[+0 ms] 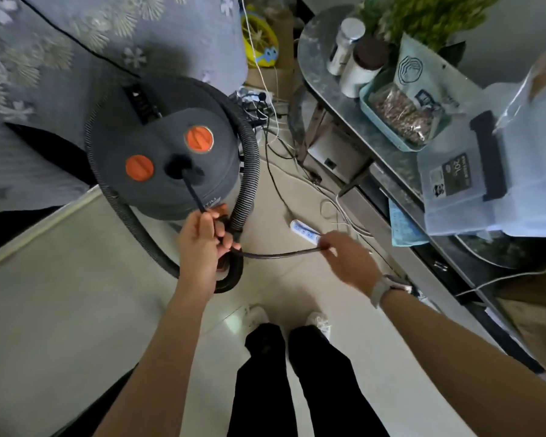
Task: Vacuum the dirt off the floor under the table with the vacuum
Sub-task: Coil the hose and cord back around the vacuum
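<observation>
A dark grey canister vacuum (167, 146) with two orange knobs stands on the pale floor, its ribbed black hose (249, 171) looped around it. A black power cord (278, 255) runs from the vacuum's top. My left hand (202, 244) grips a coiled bundle of this cord beside the canister's front. My right hand (347, 257) pinches the cord farther along, stretched out to the right, above a white power strip (304, 232) lying on the floor. A watch sits on my right wrist.
A glass-topped table (328, 89) at the right carries jars, a plant, snack bags and a clear storage box (498, 184). Tangled cables (271, 121) lie on the floor near its legs. A grey floral bedspread (44, 74) fills the upper left. My feet stand below.
</observation>
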The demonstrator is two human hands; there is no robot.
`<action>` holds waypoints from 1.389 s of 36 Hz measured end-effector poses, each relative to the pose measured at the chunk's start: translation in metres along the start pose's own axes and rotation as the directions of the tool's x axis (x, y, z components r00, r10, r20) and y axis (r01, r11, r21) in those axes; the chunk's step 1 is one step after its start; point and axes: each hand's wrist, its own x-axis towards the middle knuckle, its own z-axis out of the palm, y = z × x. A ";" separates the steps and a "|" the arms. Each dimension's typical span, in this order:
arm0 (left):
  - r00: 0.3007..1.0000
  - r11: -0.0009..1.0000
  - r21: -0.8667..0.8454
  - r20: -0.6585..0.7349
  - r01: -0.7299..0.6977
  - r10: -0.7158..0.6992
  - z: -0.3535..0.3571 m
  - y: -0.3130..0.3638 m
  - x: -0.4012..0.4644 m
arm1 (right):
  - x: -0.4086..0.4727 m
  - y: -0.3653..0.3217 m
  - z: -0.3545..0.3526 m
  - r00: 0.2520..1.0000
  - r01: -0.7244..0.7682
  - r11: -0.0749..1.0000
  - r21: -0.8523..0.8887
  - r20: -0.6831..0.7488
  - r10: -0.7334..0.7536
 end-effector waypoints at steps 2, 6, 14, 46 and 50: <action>1.000 0.999 0.045 -0.029 -0.003 0.004 -0.007 -0.001 -0.002 | 0.002 0.011 -0.017 0.990 -0.046 0.998 -0.048 -0.136 0.039; 0.993 0.974 0.215 -0.110 0.074 -0.051 -0.019 -0.009 -0.008 | -0.004 0.015 -0.061 0.887 -0.191 0.969 0.154 -0.397 0.238; 0.993 0.695 0.718 0.092 -0.019 -0.068 -0.019 -0.018 -0.002 | -0.022 -0.004 -0.082 0.939 0.028 0.991 0.129 -0.343 0.018; 0.658 0.458 0.640 0.739 -0.618 -0.145 0.022 -0.020 -0.030 | 0.040 -0.066 -0.038 0.878 -0.476 0.459 0.750 0.376 0.296; 0.604 0.355 0.595 0.791 -0.721 -0.097 -0.003 -0.013 -0.033 | 0.068 -0.103 -0.039 0.796 -0.598 0.092 0.796 0.576 0.186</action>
